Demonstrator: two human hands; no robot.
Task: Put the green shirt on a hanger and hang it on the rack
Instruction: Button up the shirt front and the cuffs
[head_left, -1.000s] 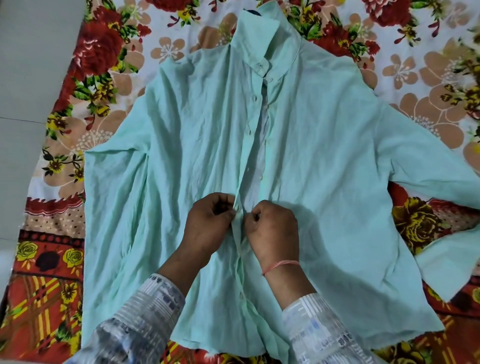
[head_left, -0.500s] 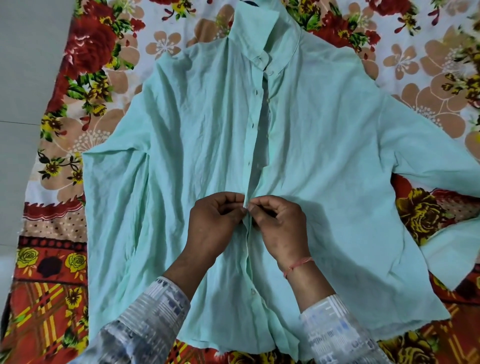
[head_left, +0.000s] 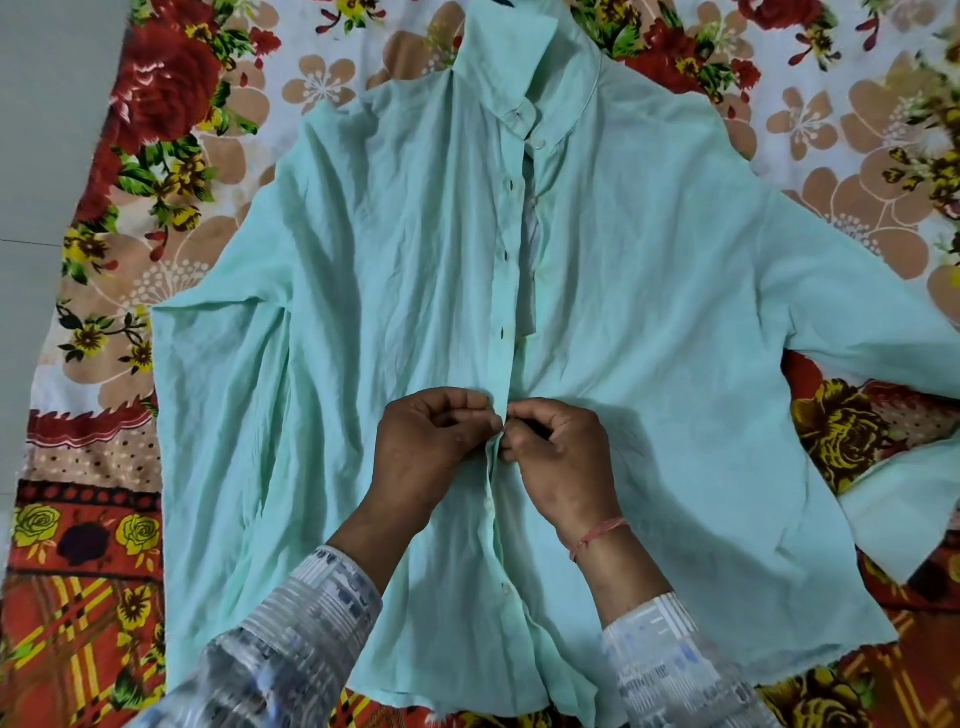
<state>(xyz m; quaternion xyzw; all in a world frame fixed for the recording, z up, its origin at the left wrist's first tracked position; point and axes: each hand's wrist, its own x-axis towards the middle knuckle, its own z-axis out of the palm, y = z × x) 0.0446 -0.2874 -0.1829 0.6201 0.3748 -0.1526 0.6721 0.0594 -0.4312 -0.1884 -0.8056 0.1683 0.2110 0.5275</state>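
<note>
A pale green shirt (head_left: 395, 270) lies face up on a flowered bedsheet, collar at the top, sleeves spread to both sides. Its front placket runs down the middle with small dark buttons; the upper part gapes slightly below the collar. My left hand (head_left: 426, 447) and my right hand (head_left: 561, 457) meet at the placket around the shirt's middle, each pinching one edge of the fabric between thumb and fingers. A thin pink thread circles my right wrist. No hanger or rack is in view.
The red, white and tan flowered sheet (head_left: 171, 93) covers the surface under the shirt. A grey floor (head_left: 36, 156) runs along the left edge. The shirt's right sleeve cuff (head_left: 898, 514) folds back near the right border.
Both hands have shifted slightly up the placket and pinched closer together; the placket below them now lies closed. The shirt itself stays where it was.
</note>
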